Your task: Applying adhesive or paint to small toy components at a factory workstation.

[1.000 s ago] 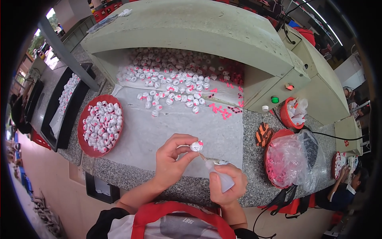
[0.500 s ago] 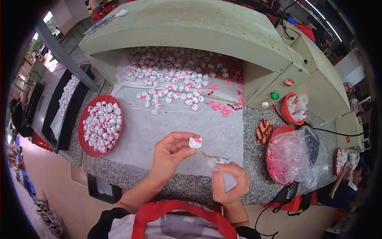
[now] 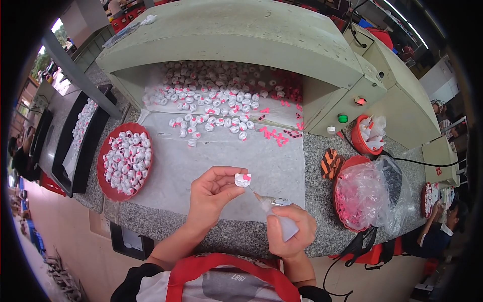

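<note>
Between the thumb and fingertips of my left hand (image 3: 214, 194) is a small white cat-head piece (image 3: 242, 179) with a pink bow on it. My right hand (image 3: 292, 231) is wrapped round a translucent glue bottle (image 3: 285, 225) with a thin needle tip. That tip points up and left and meets the lower edge of the white piece, or comes very close to it. Both hands are over the near part of a white paper sheet (image 3: 176, 156). Loose white pieces (image 3: 214, 121) with pink bows lie farther back on this sheet.
A grey-green metal hood (image 3: 226, 43) covers many white pieces and small pink bows (image 3: 274, 136). At left stand a red basket (image 3: 102, 181) of white pieces and a black tray (image 3: 75, 171). On the right are a plastic bag (image 3: 367, 196), an orange bucket (image 3: 363, 143) and a co-worker (image 3: 440, 234).
My left hand has shifted slightly left with the white piece, which has turned a little. The needle tip stays by its lower edge. The view has drifted slightly.
</note>
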`<control>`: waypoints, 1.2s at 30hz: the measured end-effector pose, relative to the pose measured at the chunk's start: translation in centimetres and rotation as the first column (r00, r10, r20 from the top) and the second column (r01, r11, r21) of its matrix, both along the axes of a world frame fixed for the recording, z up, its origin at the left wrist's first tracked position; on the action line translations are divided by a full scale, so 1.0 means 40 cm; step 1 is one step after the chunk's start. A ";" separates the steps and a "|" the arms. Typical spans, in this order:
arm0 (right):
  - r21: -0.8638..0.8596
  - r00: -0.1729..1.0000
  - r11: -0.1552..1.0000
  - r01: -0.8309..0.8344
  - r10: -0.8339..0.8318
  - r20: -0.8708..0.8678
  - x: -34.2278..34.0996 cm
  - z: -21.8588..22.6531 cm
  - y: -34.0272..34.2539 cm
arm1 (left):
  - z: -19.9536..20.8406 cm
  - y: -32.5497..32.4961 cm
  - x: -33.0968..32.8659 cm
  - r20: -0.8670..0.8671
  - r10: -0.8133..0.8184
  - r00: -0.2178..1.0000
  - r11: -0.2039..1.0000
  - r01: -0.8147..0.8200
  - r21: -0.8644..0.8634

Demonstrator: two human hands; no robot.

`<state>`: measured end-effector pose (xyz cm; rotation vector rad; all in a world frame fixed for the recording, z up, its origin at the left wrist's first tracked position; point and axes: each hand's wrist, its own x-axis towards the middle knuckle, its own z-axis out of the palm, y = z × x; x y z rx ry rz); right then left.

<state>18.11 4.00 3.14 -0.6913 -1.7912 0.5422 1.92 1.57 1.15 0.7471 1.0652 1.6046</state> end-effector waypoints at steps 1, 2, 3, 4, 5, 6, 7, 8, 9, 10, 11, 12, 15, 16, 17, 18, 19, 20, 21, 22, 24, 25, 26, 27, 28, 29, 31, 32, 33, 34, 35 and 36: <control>0.000 1.000 1.000 -0.005 0.005 -0.007 0.000 0.001 -0.002 | 0.002 0.000 0.001 -0.009 -0.002 1.000 1.000 0.002 0.001; 0.006 1.000 1.000 -0.004 0.004 -0.006 -0.001 0.003 -0.004 | 0.006 -0.001 0.001 -0.009 -0.003 1.000 1.000 0.003 0.006; -0.027 1.000 1.000 -0.012 0.011 -0.017 0.001 0.002 -0.004 | 0.008 0.002 0.003 -0.004 -0.014 1.000 1.000 0.014 -0.001; -0.059 0.999 0.998 -0.020 0.018 -0.027 0.001 0.002 -0.004 | 0.009 0.004 0.004 0.001 -0.024 1.000 1.000 0.025 -0.006; -0.048 1.000 0.999 -0.016 0.015 -0.026 -0.004 0.000 -0.003 | 0.007 0.003 0.004 0.002 -0.028 1.000 1.000 0.028 0.005; -0.040 0.999 0.999 0.005 -0.007 -0.042 -0.013 -0.005 -0.005 | 0.005 -0.001 0.001 -0.004 -0.017 1.000 1.000 0.017 -0.009; -0.032 0.998 0.999 0.026 -0.028 -0.059 -0.017 -0.010 -0.005 | 0.002 -0.004 -0.002 -0.011 -0.006 1.000 1.000 0.006 -0.022; -0.145 0.999 0.989 0.026 -0.033 -0.041 -0.013 -0.017 -0.007 | -0.003 -0.002 -0.004 -0.010 -0.015 1.000 1.000 0.015 -0.009; -0.132 0.998 0.991 0.035 -0.041 -0.043 -0.013 -0.016 -0.001 | -0.009 -0.003 -0.008 -0.012 0.023 1.000 0.999 -0.023 -0.025; -0.513 0.978 0.858 -0.013 -0.096 -0.187 -0.014 -0.014 0.006 | -0.016 -0.003 -0.013 -0.014 0.061 0.998 0.997 -0.062 -0.042; -0.797 0.934 0.591 -0.126 -0.199 -0.295 -0.016 -0.014 0.014 | -0.024 -0.007 -0.020 -0.014 0.054 0.998 0.998 -0.054 -0.030; -0.793 0.933 0.597 -0.125 -0.200 -0.298 -0.017 -0.033 0.043 | -0.034 -0.012 -0.028 -0.002 0.080 0.997 0.996 -0.080 -0.032; -0.821 0.943 0.554 -0.139 -0.178 -0.280 0.007 -0.181 0.205 | -0.043 -0.013 -0.039 0.007 0.093 0.996 0.995 -0.092 -0.033; -0.786 0.973 0.617 -0.032 -0.162 -0.167 0.022 -0.240 0.262 | -0.039 -0.016 -0.034 -0.001 0.082 0.997 0.996 -0.082 -0.033; -0.692 0.980 0.695 0.193 -0.166 0.107 0.023 -0.270 0.322 | -0.036 -0.019 -0.030 0.000 0.076 0.997 0.997 -0.076 -0.031; -0.531 0.908 0.758 0.379 -0.194 0.371 0.016 -0.279 0.366 | -0.035 -0.023 -0.026 -0.011 0.073 0.997 0.997 -0.073 -0.035; -0.530 0.909 0.760 0.377 -0.191 0.371 -0.002 -0.262 0.387 | -0.036 -0.024 -0.028 -0.022 0.076 0.997 0.996 -0.077 -0.038; -0.428 0.825 0.792 0.436 -0.161 0.542 -0.019 -0.243 0.400 | -0.040 -0.027 -0.029 -0.021 0.078 0.997 0.996 -0.079 -0.037; -0.316 0.708 0.825 0.469 -0.137 0.693 -0.032 -0.234 0.406 | -0.047 -0.032 -0.032 -0.017 0.084 0.996 0.995 -0.085 -0.049; -0.314 0.707 0.826 0.468 -0.136 0.694 -0.036 -0.235 0.407 | -0.052 -0.033 -0.035 -0.013 0.087 0.996 0.994 -0.088 -0.060; -0.246 0.586 0.842 0.480 -0.099 0.804 -0.036 -0.244 0.401 | -0.058 -0.034 -0.043 -0.002 0.088 0.996 0.994 -0.088 -0.068; -0.249 0.582 0.843 0.476 -0.091 0.808 -0.032 -0.250 0.390 | -0.061 -0.036 -0.045 0.008 0.087 0.996 0.993 -0.086 -0.077; -0.233 0.629 0.867 0.441 -0.113 0.769 -0.022 -0.257 0.374 | -0.063 -0.034 -0.045 0.013 0.092 0.996 0.992 -0.090 -0.083; -0.217 0.675 0.891 0.399 -0.125 0.728 -0.017 -0.266 0.353 | -0.064 -0.033 -0.048 0.013 0.083 0.996 0.994 -0.082 -0.076; -0.222 0.671 0.895 0.386 -0.108 0.734 -0.007 -0.276 0.334 | -0.067 -0.028 -0.048 0.013 0.078 0.997 0.995 -0.077 -0.069; -0.402 0.860 0.868 0.293 -0.055 0.507 0.006 -0.285 0.311 | -0.072 -0.023 -0.046 0.020 0.095 0.995 0.993 -0.093 -0.079; -0.554 0.970 0.822 0.133 0.006 0.242 0.002 -0.252 0.259 | -0.077 -0.014 -0.042 0.003 0.053 0.999 0.997 -0.053 -0.051; -0.720 0.991 0.691 0.068 0.034 0.127 -0.014 -0.174 0.214 | -0.082 -0.011 -0.040 0.010 0.082 0.997 0.995 -0.081 -0.065; -0.846 0.999 0.533 -0.008 0.031 0.010 -0.026 -0.107 0.175 | -0.073 -0.008 -0.038 -0.013 0.085 0.996 0.995 -0.086 -0.050; -0.795 0.993 0.601 -0.083 0.112 -0.019 -0.029 -0.090 0.148 | -0.074 -0.003 -0.033 -0.035 0.083 0.996 0.996 -0.084 -0.036; -0.736 0.981 0.657 -0.161 0.191 -0.044 -0.035 -0.070 0.124 | -0.072 -0.001 -0.030 -0.031 0.096 0.995 0.994 -0.097 -0.043; -0.732 0.969 0.649 -0.207 0.238 -0.064 -0.050 -0.035 0.102 | -0.071 -0.001 -0.029 -0.074 0.103 0.992 0.995 -0.104 -0.004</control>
